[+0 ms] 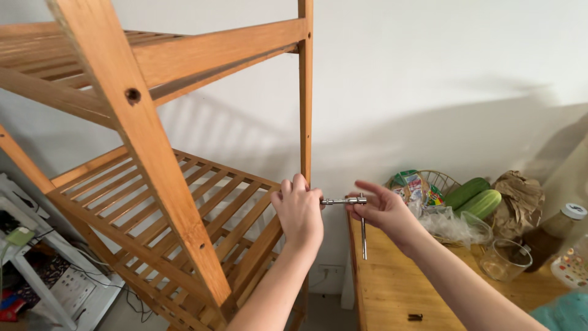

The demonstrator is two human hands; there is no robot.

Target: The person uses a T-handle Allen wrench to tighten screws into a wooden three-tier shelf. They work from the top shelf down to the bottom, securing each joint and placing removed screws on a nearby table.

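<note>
Where the slatted shelf meets the rear upright of the wooden rack [184, 202], the left hand [298, 208] curls closed around the post and the tip of a metal T-handle wrench [352, 205], which lies level between both hands. The right hand [383, 208] grips the wrench at its crossbar, fingers partly folded, index extended. On the wooden table [392, 288] right: a wire basket [444, 181] holding colourful green-and-red packets [416, 184], two green cucumbers [474, 197], crumpled brown paper [520, 199], a clear glass [503, 260], a white-capped bottle [560, 227], a small dark screw [415, 317].
</note>
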